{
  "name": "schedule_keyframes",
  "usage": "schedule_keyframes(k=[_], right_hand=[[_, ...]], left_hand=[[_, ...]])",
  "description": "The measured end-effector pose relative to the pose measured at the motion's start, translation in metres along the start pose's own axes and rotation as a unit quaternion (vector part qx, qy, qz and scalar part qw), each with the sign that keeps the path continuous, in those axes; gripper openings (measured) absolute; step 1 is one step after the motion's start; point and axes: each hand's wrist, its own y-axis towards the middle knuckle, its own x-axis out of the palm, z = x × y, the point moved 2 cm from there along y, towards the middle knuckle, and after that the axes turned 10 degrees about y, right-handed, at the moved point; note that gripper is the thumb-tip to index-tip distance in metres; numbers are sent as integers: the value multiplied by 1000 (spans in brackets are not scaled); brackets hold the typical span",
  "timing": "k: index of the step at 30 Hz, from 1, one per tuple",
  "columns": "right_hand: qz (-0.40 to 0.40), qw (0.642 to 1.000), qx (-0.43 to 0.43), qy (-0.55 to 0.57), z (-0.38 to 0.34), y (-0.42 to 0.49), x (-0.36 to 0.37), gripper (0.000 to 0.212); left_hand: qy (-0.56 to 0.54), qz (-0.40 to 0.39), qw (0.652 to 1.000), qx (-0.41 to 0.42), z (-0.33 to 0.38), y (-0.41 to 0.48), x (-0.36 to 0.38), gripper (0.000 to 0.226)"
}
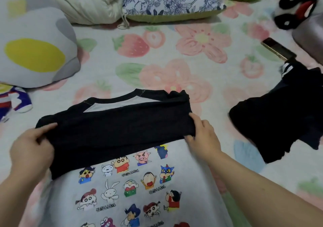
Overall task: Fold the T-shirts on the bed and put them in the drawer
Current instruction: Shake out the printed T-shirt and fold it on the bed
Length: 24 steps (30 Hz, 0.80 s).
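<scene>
A grey T-shirt [132, 188] with black sleeves and collar and rows of cartoon figures lies flat on the bed in front of me. Its black sleeves are folded across the chest as one dark band [118, 130]. My left hand [33, 149] grips the band's left end with curled fingers. My right hand [203, 134] pinches the band's right end, thumb under the cloth. A second dark garment [279, 118] with white stripes lies crumpled on the right of the bed.
The strawberry-and-flower bedsheet [174, 55] covers the bed. A grey and yellow plush cushion [35, 51] sits at the left, a blue floral pillow [167, 2] at the back, a panda plush [295, 8] and a phone [277, 51] at the right.
</scene>
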Motion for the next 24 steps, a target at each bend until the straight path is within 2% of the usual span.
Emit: schedule_keyframes(k=[3,8,10,13,15,17,19,22,24], right_hand=[[28,998,-51,-23,5,-2,1,59],[98,994,-47,29,16,-5,0,42],[109,993,-35,7,22,-3,-4,39],[69,996,-46,-36,27,-3,-7,36],[53,998,-22,17,26,0,-10,37],[90,986,32,138,21,11,-16,32],[114,962,95,229,11,28,-17,22],[111,940,134,294,-8,48,-5,14],[117,936,133,305,-15,54,2,18]], left_hand=[[27,-70,997,-34,-22,-15,23,64],[2,-57,998,-32,-20,-15,32,85],[-22,-51,997,-45,-17,-11,31,94],[-48,-78,994,-66,-5,-3,22,87],[36,-82,994,-68,13,-4,7,75],[130,-46,990,-24,50,-9,-8,71],[121,-30,990,68,109,-13,-4,59],[19,-110,980,165,214,-22,33,40],[28,-139,965,222,272,-30,70,46]])
